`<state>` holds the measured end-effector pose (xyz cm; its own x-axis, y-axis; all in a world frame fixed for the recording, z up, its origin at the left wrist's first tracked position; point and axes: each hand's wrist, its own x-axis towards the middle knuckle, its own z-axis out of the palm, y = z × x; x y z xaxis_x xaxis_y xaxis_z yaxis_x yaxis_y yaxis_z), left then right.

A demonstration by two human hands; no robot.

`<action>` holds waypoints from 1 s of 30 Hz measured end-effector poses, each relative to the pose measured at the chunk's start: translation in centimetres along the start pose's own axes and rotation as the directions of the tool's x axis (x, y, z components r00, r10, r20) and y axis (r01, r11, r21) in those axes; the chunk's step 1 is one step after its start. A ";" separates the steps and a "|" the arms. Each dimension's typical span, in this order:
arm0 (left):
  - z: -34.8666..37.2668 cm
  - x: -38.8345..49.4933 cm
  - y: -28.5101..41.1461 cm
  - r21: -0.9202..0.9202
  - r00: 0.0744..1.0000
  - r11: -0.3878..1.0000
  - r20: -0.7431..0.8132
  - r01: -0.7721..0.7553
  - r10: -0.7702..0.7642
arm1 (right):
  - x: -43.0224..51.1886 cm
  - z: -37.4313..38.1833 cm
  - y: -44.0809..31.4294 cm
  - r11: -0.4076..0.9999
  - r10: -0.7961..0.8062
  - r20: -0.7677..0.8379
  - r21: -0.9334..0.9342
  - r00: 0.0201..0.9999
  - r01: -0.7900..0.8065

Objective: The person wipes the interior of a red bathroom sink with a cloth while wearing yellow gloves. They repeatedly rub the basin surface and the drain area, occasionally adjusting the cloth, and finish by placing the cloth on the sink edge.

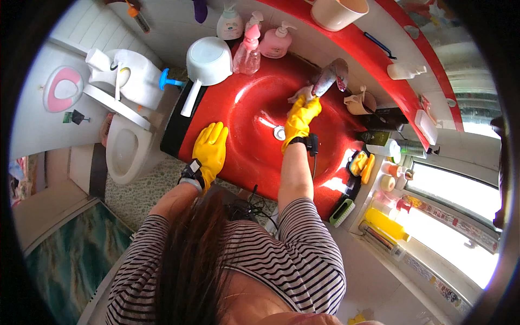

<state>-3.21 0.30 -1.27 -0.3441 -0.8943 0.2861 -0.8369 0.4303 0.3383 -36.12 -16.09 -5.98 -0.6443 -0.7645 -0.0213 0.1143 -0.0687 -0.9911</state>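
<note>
My left hand (211, 148), in a yellow rubber glove, rests flat with fingers together on the left front part of the red washbasin counter (195, 136). In a matching glove, my right hand (302, 113) reaches over the round basin and is closed on a pale cloth (302, 94) at the base of the metal faucet (331, 77). The drain plug (279, 133) shows just left of my right wrist. A white long-handled dipper (209, 61) lies upside down at the counter's left back corner, beside a clear bottle with a pink top (248, 53).
Pump bottles (276, 41) stand along the back wall. Right of the basin are a beige cup (357, 103), several bottles, a yellow-orange brush (365, 166) and a green brush (342, 212). A red shelf (365, 48) curves above. The toilet (130, 150) is at left.
</note>
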 end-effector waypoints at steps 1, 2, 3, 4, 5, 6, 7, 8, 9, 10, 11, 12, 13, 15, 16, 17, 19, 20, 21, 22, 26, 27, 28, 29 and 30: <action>-0.1 0.0 0.0 0.001 1.000 1.000 -0.012 -0.020 0.020 | -0.2 1.6 0.9 0.952 0.136 0.032 0.271 0.990 -0.140; -0.1 0.0 0.0 -0.008 1.000 1.000 -0.014 -0.024 0.024 | -0.3 2.8 1.5 0.891 0.151 0.105 0.416 0.983 -0.181; -0.1 0.0 -0.1 -0.026 1.000 0.999 -0.019 -0.020 0.019 | -0.6 3.9 1.9 0.804 0.144 0.173 0.554 0.974 -0.217; -0.2 0.0 -0.1 -0.021 1.000 1.000 -0.011 -0.020 0.020 | -1.6 5.2 2.5 0.989 -0.113 0.202 0.120 0.973 0.090; -0.2 -0.1 -0.1 -0.007 1.000 1.000 -0.001 -0.028 0.028 | -2.6 5.6 2.6 0.995 -0.055 0.339 -0.061 0.939 0.080; -0.1 0.0 -0.1 0.000 1.000 1.000 -0.002 -0.029 0.029 | -3.9 6.1 2.6 0.990 0.015 0.458 -0.130 0.889 0.050; -0.1 0.0 -0.1 0.000 1.000 1.000 -0.002 -0.024 0.024 | -5.6 6.0 2.5 0.955 0.033 0.540 -0.265 0.841 0.133; 0.0 0.0 -0.1 0.007 1.000 1.000 0.000 -0.027 0.027 | -6.8 5.6 2.2 0.890 0.156 0.590 -0.431 0.792 0.146; 0.1 0.1 -0.1 0.014 0.999 0.999 -0.008 -0.031 0.031 | -7.8 4.9 1.8 0.818 0.343 0.593 -0.570 0.728 0.078; 0.1 0.0 -0.1 0.016 0.999 0.999 -0.010 -0.031 0.031 | -8.7 4.0 1.2 0.769 0.549 0.610 -0.636 0.571 -0.061; 0.2 0.1 -0.1 0.018 1.000 0.999 -0.006 -0.031 0.031 | -9.2 3.1 0.7 0.649 0.754 0.550 -0.707 0.360 -0.281; 0.2 0.2 -0.1 0.013 0.999 0.999 -0.026 -0.032 0.032 | -9.5 1.3 -0.1 0.730 0.671 0.620 -0.648 0.406 -0.216; 0.2 0.2 -0.2 0.017 0.999 0.999 -0.029 -0.033 0.033 | -9.1 0.6 -0.7 0.643 0.764 0.549 -0.598 0.341 -0.479; 0.3 0.3 -0.2 0.022 0.999 1.000 -0.037 -0.016 0.017 | -6.7 -0.9 -1.8 0.763 0.641 0.539 -0.523 0.546 -0.380; 0.3 0.3 -0.2 0.020 0.999 1.000 -0.031 -0.021 0.022 | -5.1 -1.2 -2.3 0.828 0.544 0.538 -0.468 0.644 -0.308; 0.3 0.3 -0.2 0.005 0.999 1.000 -0.037 -0.022 0.022 | -4.0 -0.8 -2.4 0.913 0.358 0.404 -0.341 0.842 -0.225; 0.1 0.2 -0.2 -0.002 0.999 0.999 -0.033 -0.039 0.039 | -3.2 1.2 -1.9 0.963 0.266 0.295 -0.126 0.918 -0.238; 0.1 0.1 -0.3 0.002 0.999 0.999 -0.028 -0.044 0.044 | -3.2 2.3 -1.7 0.950 0.308 0.276 -0.042 0.911 -0.308; 0.1 0.0 -0.3 0.002 0.999 0.999 -0.022 -0.042 0.042 | -4.9 3.7 -1.0 0.953 0.301 0.333 -0.062 0.894 -0.297; 0.1 0.0 -0.3 -0.001 0.999 0.999 -0.020 -0.041 0.041 | -6.9 5.0 -0.5 0.939 0.341 0.393 -0.175 0.854 -0.295; 0.2 -0.1 -0.3 -0.038 0.998 0.999 -0.065 -0.024 0.021 | -14.7 3.9 -0.9 0.902 0.422 0.694 -0.386 0.583 -0.194; 0.3 -0.1 -0.4 -0.050 0.997 0.999 -0.080 -0.015 0.011 | -15.7 1.8 -1.5 0.904 0.427 0.726 -0.354 0.539 -0.240; 0.4 -0.1 -0.4 -0.048 0.998 0.999 -0.065 0.006 -0.009 | -16.5 -0.3 -2.0 0.921 0.384 0.768 -0.359 0.513 -0.152; 0.5 -0.1 -0.4 -0.045 0.998 0.999 -0.068 0.005 -0.008 | -15.5 -3.3 -2.9 0.885 0.333 0.854 -0.429 0.399 0.180; 0.6 0.0 -0.4 -0.040 0.997 0.999 -0.077 0.000 -0.003 | -14.6 -6.0 -3.6 0.772 0.398 0.856 -0.507 0.329 0.383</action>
<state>-3.09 0.08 -1.94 -0.3082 -0.8833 0.3532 -0.8193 0.4351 0.3734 -31.62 -0.87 -2.91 0.4808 -0.8278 -0.2890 -0.5417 -0.0213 -0.8403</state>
